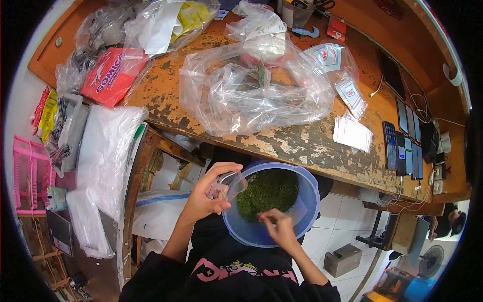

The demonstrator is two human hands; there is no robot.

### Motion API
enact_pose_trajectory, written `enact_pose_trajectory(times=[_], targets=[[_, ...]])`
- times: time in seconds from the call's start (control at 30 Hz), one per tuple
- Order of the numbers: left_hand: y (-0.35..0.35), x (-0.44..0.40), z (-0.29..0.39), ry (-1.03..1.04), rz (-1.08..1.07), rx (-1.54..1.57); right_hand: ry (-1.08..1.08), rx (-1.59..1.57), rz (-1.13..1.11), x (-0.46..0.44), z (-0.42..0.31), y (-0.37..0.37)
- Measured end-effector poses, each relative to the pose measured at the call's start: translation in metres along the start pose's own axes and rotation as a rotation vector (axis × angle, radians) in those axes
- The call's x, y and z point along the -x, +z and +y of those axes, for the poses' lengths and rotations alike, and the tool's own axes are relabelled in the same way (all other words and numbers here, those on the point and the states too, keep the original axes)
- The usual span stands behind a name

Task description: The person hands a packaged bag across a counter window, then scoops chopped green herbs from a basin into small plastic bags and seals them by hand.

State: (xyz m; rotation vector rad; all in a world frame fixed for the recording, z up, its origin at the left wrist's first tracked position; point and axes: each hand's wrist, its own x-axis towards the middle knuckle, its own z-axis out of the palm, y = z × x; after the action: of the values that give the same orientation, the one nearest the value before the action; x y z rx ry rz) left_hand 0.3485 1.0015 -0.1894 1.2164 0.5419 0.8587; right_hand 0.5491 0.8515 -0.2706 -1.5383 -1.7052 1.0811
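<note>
My left hand [213, 190] is wrapped round a small clear plastic pouch [232, 184], its mouth held apart beside the rim of a blue plastic tub [313, 199]. The tub rests at my lap and holds a heap of finely chopped green leaves [269, 191]. Inside the tub, at the near edge of the heap, my right hand [277, 225] has its fingers curled together in a pinch. What lies between those fingertips is hidden, and they are slightly blurred.
Across the worn wooden table [241, 146] lies a large clear plastic bag [256, 100]. Small printed packets [350, 94], white cards [352, 133] and several phones [391, 143] are to the right. Stacked plastic bags [108, 156] and a pink basket [31, 173] are at left.
</note>
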Motion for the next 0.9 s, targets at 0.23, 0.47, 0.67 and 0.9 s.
enact_pose_trajectory(times=[0.23,0.47,0.67,0.9], targets=[[0.0,-0.001,-0.001,-0.164,0.008,0.136,0.4,-0.78,0.539,0.014,-0.004,-0.011],[0.014,-0.01,-0.008,-0.176,0.033,0.132,0.274,-0.735,0.939,0.036,-0.029,-0.038],[0.021,-0.014,-0.018,-0.173,-0.11,0.112,0.273,-0.673,1.057,0.041,-0.026,-0.045],[0.034,-0.018,-0.029,-0.028,-0.15,-0.292,0.237,-0.683,1.042,0.046,-0.029,-0.055]])
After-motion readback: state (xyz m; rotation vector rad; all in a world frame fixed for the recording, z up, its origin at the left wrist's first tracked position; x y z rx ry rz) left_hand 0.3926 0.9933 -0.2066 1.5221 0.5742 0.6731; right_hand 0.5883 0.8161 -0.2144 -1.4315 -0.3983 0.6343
